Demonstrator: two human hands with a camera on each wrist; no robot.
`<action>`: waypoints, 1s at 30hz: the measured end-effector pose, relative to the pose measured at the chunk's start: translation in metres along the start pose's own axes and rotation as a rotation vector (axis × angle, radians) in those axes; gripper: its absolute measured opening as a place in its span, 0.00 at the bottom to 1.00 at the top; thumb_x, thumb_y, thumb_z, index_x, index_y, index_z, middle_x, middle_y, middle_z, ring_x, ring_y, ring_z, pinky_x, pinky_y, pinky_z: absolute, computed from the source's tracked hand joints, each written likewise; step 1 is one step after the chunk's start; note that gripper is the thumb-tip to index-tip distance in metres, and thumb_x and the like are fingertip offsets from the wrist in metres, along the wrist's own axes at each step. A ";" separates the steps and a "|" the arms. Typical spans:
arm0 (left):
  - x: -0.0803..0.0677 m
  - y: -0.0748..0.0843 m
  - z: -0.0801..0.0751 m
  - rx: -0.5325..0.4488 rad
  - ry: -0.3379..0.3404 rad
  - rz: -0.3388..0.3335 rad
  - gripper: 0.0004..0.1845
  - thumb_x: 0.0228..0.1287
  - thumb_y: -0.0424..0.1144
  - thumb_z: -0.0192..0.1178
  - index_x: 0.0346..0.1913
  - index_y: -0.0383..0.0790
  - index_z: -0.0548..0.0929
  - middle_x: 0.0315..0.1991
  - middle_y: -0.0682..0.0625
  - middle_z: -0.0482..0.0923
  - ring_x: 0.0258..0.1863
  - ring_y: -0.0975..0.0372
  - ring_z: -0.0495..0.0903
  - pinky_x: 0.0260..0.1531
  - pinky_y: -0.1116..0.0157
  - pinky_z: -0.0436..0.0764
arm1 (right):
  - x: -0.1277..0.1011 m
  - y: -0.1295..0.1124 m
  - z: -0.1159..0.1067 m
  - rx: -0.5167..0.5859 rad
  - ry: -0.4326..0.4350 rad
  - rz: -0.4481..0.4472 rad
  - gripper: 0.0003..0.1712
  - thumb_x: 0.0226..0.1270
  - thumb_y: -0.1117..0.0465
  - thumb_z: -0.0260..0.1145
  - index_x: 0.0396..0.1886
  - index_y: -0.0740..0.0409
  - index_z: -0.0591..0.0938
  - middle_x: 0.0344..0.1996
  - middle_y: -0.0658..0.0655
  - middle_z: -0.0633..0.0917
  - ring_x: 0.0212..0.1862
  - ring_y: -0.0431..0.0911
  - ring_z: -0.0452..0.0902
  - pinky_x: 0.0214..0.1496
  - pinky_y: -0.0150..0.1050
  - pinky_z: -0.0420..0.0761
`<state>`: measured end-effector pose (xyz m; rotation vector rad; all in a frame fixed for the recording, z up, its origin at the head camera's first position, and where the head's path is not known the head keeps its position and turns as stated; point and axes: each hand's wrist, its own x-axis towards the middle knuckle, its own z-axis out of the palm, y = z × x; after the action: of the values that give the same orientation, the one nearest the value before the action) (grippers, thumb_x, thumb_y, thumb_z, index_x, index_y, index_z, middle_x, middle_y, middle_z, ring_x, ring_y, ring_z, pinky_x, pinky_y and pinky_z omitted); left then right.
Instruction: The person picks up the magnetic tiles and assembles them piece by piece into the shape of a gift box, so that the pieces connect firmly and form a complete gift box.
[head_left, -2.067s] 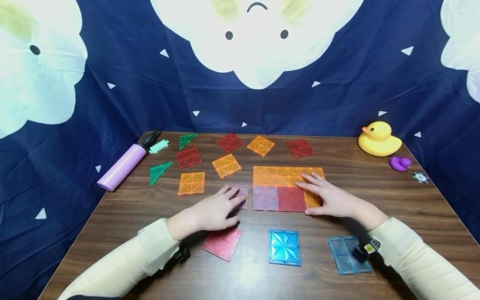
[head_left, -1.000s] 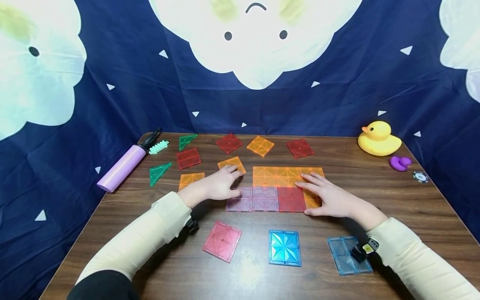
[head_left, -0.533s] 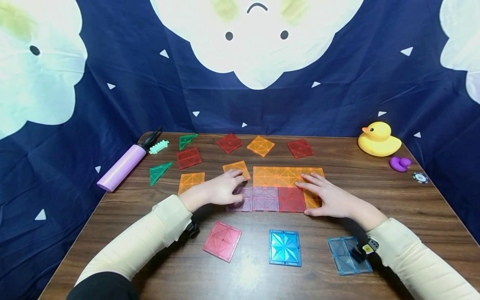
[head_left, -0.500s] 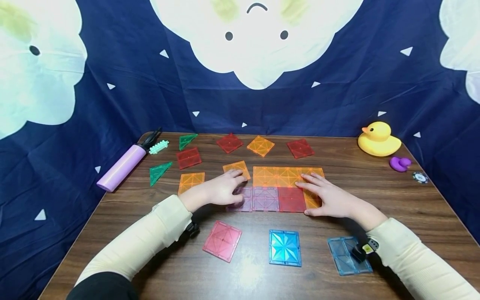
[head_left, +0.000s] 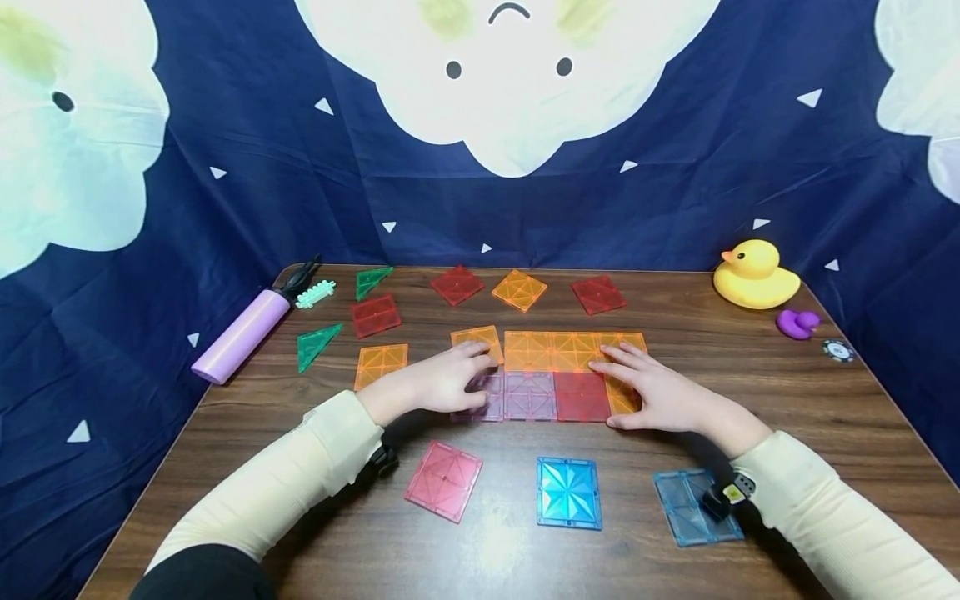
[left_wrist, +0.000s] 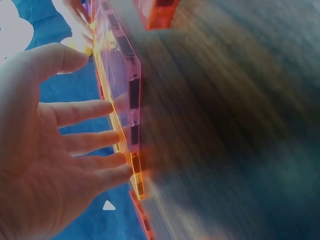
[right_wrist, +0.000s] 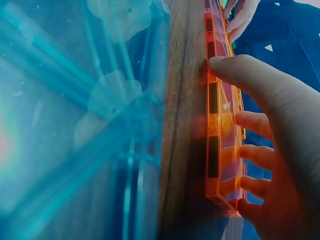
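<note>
Translucent square magnetic tiles lie flat in a block mid-table. An orange row is at the back; in front are two light purple tiles and a red tile. My left hand rests its fingertips on a slightly tilted orange tile at the row's left end, its thumb over the left purple tile. In the left wrist view, the extended fingers reach the tile edges. My right hand spreads over the block's right end, fingers on the orange tiles, thumb at the front edge.
Nearer the front lie a pink tile, a bright blue tile and a dark blue tile. Loose red, orange and green tiles are scattered behind. A lilac pump lies left; a yellow duck sits right.
My left hand slid the left purple tile right against the block. It then moved back to an orange tile and drew it right and nearer, up to the row. My right hand stayed in place.
</note>
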<state>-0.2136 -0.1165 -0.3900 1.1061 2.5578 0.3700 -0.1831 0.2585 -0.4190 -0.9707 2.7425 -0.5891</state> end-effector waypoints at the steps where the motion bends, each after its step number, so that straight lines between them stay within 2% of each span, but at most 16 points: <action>1: 0.000 0.000 0.000 0.003 0.000 0.003 0.33 0.70 0.46 0.58 0.72 0.31 0.70 0.76 0.31 0.57 0.76 0.41 0.55 0.73 0.48 0.58 | 0.000 0.000 0.000 -0.001 0.002 0.000 0.49 0.60 0.37 0.73 0.76 0.53 0.70 0.77 0.65 0.62 0.77 0.70 0.47 0.70 0.72 0.55; 11: -0.001 0.000 0.000 -0.011 0.008 0.071 0.30 0.68 0.45 0.60 0.67 0.30 0.74 0.74 0.32 0.62 0.75 0.45 0.60 0.72 0.51 0.61 | 0.000 0.000 0.001 -0.001 0.006 -0.004 0.49 0.60 0.37 0.73 0.76 0.53 0.70 0.77 0.65 0.62 0.77 0.70 0.47 0.70 0.72 0.55; 16: 0.001 -0.001 -0.001 -0.002 0.001 0.058 0.30 0.68 0.45 0.60 0.68 0.31 0.74 0.74 0.33 0.62 0.74 0.45 0.61 0.72 0.51 0.61 | -0.001 0.001 0.002 -0.010 0.016 -0.004 0.49 0.60 0.37 0.74 0.76 0.53 0.70 0.77 0.65 0.62 0.77 0.70 0.47 0.70 0.72 0.56; 18: 0.005 -0.002 -0.002 0.003 0.003 0.059 0.29 0.69 0.45 0.59 0.67 0.31 0.75 0.71 0.34 0.66 0.71 0.46 0.66 0.70 0.51 0.65 | -0.002 0.002 0.002 -0.010 0.022 -0.002 0.49 0.60 0.37 0.74 0.76 0.53 0.70 0.77 0.65 0.62 0.77 0.70 0.47 0.70 0.72 0.56; 23: 0.021 -0.008 -0.014 0.040 0.077 0.037 0.27 0.70 0.44 0.59 0.64 0.28 0.76 0.65 0.34 0.72 0.65 0.45 0.72 0.66 0.50 0.69 | -0.002 0.001 0.004 0.002 0.021 -0.003 0.49 0.60 0.37 0.74 0.76 0.54 0.70 0.77 0.65 0.62 0.77 0.70 0.47 0.70 0.71 0.56; 27: 0.046 -0.015 -0.028 0.060 0.150 -0.001 0.28 0.72 0.41 0.59 0.67 0.26 0.73 0.68 0.32 0.69 0.69 0.44 0.69 0.69 0.51 0.66 | 0.001 -0.001 0.006 0.004 0.025 -0.013 0.49 0.61 0.37 0.73 0.76 0.54 0.70 0.77 0.65 0.61 0.77 0.70 0.47 0.70 0.71 0.56; 30: 0.068 -0.020 -0.035 0.074 0.148 -0.049 0.31 0.73 0.42 0.57 0.72 0.26 0.68 0.73 0.32 0.64 0.74 0.45 0.62 0.73 0.53 0.60 | 0.004 -0.003 0.008 0.000 0.027 -0.021 0.49 0.61 0.38 0.73 0.76 0.54 0.70 0.78 0.65 0.61 0.77 0.70 0.47 0.71 0.70 0.56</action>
<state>-0.2844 -0.0836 -0.3789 1.0765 2.7433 0.3597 -0.1823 0.2507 -0.4248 -1.0006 2.7595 -0.6100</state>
